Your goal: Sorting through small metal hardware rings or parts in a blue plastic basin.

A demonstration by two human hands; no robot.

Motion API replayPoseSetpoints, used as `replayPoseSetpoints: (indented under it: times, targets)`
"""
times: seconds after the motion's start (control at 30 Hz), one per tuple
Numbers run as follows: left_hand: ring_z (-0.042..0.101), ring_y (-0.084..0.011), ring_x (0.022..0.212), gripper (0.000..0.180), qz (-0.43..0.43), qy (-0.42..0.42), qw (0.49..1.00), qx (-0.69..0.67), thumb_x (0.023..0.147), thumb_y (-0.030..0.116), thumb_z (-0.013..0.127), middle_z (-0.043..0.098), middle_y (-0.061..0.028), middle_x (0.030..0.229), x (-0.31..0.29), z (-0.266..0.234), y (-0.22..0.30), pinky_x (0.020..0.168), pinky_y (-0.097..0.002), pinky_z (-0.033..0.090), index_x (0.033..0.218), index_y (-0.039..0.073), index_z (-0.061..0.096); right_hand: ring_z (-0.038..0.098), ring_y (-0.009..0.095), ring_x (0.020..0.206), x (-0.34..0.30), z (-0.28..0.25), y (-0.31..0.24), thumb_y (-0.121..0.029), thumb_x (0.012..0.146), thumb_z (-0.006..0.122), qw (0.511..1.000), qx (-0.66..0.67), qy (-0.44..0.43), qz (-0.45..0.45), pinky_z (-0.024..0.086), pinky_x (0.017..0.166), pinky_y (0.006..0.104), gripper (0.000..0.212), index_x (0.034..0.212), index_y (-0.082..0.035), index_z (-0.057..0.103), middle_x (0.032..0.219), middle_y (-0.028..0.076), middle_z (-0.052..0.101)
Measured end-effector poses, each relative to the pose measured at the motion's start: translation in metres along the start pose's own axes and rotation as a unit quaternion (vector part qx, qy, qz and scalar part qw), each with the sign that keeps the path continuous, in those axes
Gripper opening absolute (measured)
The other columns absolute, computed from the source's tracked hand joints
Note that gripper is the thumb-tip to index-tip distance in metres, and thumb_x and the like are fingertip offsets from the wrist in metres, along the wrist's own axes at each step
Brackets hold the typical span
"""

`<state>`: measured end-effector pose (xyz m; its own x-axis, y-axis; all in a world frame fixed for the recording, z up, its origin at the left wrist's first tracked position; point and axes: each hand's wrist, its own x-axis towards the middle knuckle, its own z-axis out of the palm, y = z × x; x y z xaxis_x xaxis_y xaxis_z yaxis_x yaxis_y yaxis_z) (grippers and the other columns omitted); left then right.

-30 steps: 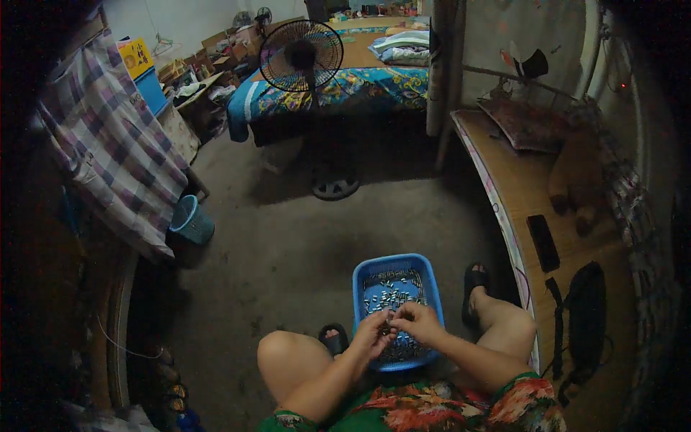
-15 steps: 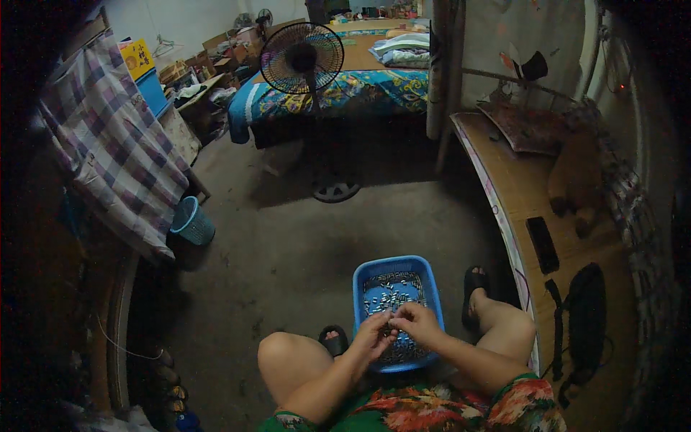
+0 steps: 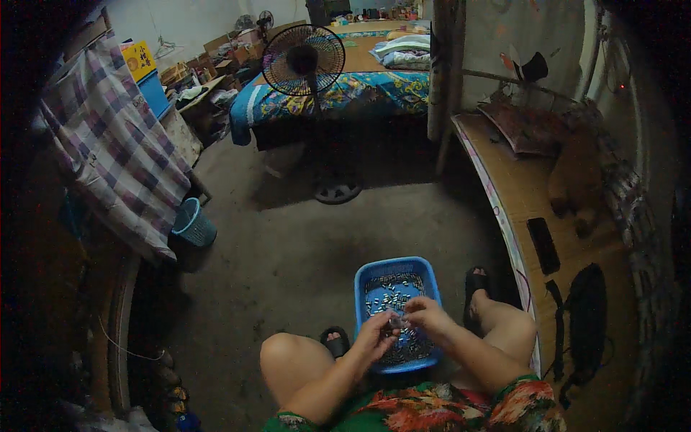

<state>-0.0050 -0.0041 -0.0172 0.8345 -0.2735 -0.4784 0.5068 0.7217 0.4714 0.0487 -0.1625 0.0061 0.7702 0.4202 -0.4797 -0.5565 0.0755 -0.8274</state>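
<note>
A blue plastic basket (image 3: 361, 288) stands on the floor between my knees, with many small shiny metal-looking pieces (image 3: 392, 297) scattered over its bottom. Above its near half, my left hand (image 3: 374, 337) is closed around something small, pale and partly see-through whose kind I cannot make out. My right hand (image 3: 429, 318) is just to the right of it, fingers bent and drawn together at the tips. Whatever those right fingertips may hold is too small to tell. A narrow gap shows between the two hands.
A wooden bench (image 3: 504, 180) runs along the right, bearing a dark phone-like slab (image 3: 543, 245) and a black bag (image 3: 586, 313). Ahead stand a fan (image 3: 304, 61) and a bed (image 3: 353, 93). A light-blue wastebasket (image 3: 194, 225) is on the left.
My right hand has drawn away from the left, a little to the right and up. The pale thing in my left hand shows more now. The basket stays put.
</note>
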Motion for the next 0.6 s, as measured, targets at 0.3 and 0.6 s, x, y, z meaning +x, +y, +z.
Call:
replayPoseSetpoints:
  times: [0.3, 0.6]
  targets:
    - [0.051, -0.0136, 0.057, 0.025, 0.035, 0.039, 0.999, -0.017, 0.084, 0.028, 0.049, 0.057, -0.0087, 0.075, 0.001, -0.004, 0.002, 0.048, -0.0227, 0.041, 0.086, 0.004, 0.052, 0.057, 0.024, 0.086, 0.005, -0.009, -0.013, 0.002, 0.079, 0.05, 0.979, 0.204, -0.021, 0.01, 0.05, 0.075, 0.0336, 0.014, 0.092, 0.001, 0.047, 0.087, 0.013, 0.055]
    - [0.05, -0.0142, 0.06, 0.024, 0.034, 0.054, 0.998, -0.014, 0.084, 0.028, 0.05, 0.056, -0.0083, 0.075, 0.006, -0.004, 0.0, 0.052, -0.0232, 0.042, 0.087, 0.004, 0.053, 0.055, 0.012, 0.063, 0.005, -0.009, 0.007, -0.012, 0.083, 0.049, 0.999, -0.034, -0.001, 0.005, 0.045, 0.051, 0.0217, 0.017, 0.097, -0.002, 0.05, 0.079, 0.006, 0.056]
